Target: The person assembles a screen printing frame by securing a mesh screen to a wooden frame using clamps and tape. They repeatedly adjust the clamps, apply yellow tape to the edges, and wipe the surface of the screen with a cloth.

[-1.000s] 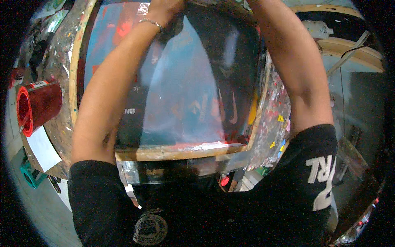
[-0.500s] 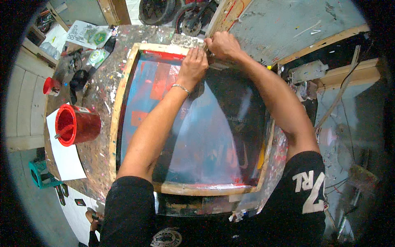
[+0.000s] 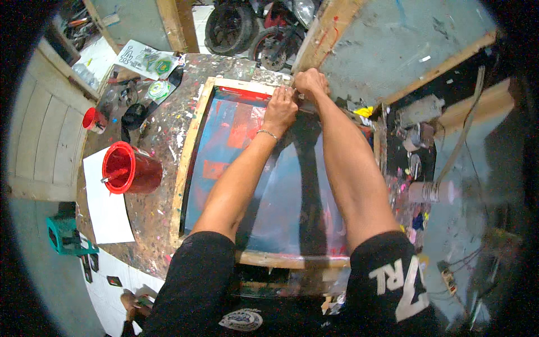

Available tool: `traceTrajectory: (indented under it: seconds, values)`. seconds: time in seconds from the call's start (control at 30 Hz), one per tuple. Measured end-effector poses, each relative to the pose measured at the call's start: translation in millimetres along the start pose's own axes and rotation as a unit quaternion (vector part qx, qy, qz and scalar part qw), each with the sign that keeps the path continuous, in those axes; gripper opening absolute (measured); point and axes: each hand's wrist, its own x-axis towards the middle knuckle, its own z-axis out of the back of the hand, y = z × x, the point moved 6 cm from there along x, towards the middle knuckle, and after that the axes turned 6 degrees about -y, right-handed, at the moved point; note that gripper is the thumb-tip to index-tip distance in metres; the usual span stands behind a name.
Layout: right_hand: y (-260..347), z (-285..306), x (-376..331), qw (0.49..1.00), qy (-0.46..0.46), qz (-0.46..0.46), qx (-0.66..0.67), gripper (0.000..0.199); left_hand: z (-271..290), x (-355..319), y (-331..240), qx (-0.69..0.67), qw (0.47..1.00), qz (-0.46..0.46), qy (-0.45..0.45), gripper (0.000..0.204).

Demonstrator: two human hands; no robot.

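A wooden-framed printing screen [image 3: 192, 163] lies on the worktable, its mesh stained blue and red. My left hand [image 3: 279, 108], a bracelet at its wrist, is closed over the frame's far rail with the fingers together. Just right of it, at the far edge by the hinge area, my right hand [image 3: 311, 83] is balled tightly. Whatever it grips is hidden behind the fingers. Both arms stretch over the screen, and their shadows fall on the mesh.
A red paint tub [image 3: 147, 173] with a tool inside stands left, beside white paper [image 3: 106, 210]. Farther off are a small red cup [image 3: 94, 120], a printed plastic sheet [image 3: 147, 59] and black straps. A cluttered shelf [image 3: 415, 146] lies right. Another person's hand [image 3: 130, 300] shows lower left.
The view has shifted, so the bench sits lower and farther right. My right elbow has swung inward over the screen, and my right fist has turned. My left hand stays on the rail.
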Motion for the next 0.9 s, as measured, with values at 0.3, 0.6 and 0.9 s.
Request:
traceTrajectory:
  seconds: [0.3, 0.6, 0.9]
  values:
    - [4, 35, 21, 0.882, 0.128, 0.448, -0.071, 0.042, 8, 8, 3, -0.067, 0.995, 0.020, -0.069, 0.038]
    - [-3, 15, 39, 0.605, 0.105, 0.779, -0.132, 0.023, 5, 8, -12, -0.050, 0.997, 0.014, -0.052, 0.044]
    - [-16, 0, 7, 0.789, -0.030, 0.612, -0.051, 0.031, 19, 2, -6, -0.078, 0.996, 0.021, -0.042, 0.033]
